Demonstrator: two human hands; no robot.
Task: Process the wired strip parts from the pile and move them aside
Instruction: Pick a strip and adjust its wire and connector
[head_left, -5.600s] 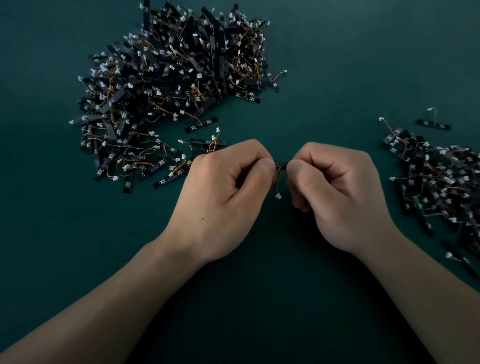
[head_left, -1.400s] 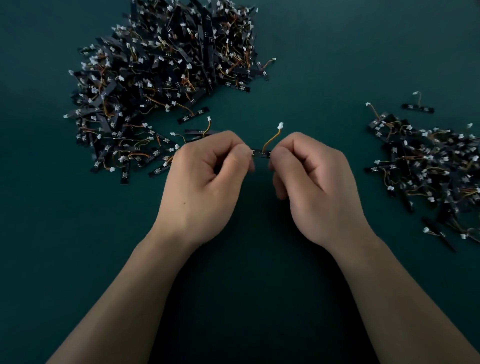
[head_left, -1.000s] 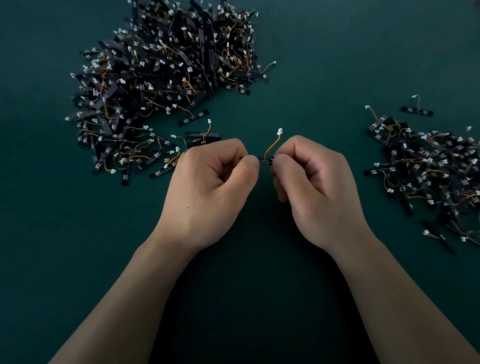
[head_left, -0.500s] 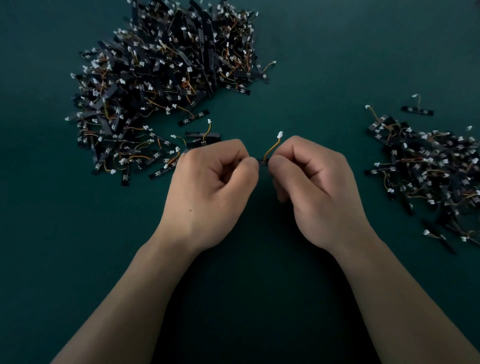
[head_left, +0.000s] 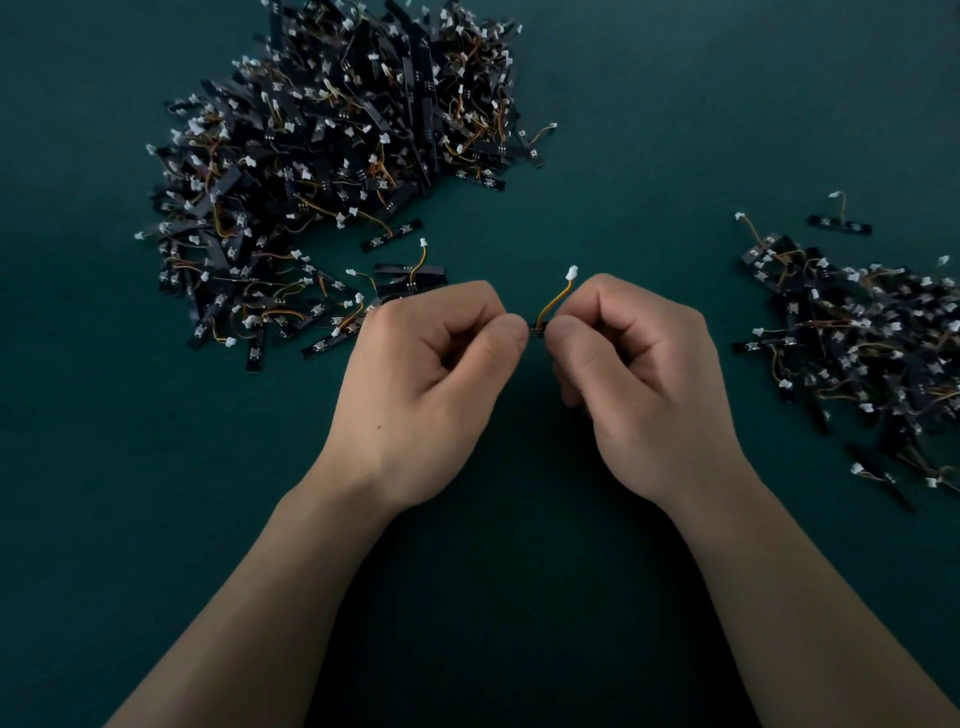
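Short black strip part with orange wire (head_left: 538, 328) lies crosswise over dark green worktop (head_left: 623, 130), each end pinched by curled fingers (head_left: 501, 332) of left hand (head_left: 415, 384) and right hand (head_left: 644, 374); set-aside heap (head_left: 857, 338) nearer the right hand

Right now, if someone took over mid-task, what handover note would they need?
Left hand and right hand each pinch an end of one strip, its wire sticking up between them.
Big pile, ahead left: unprocessed.
Smaller pile, right: likely the finished ones.
Left to do: finish this strip, put it on the smaller pile, then work through the big pile.
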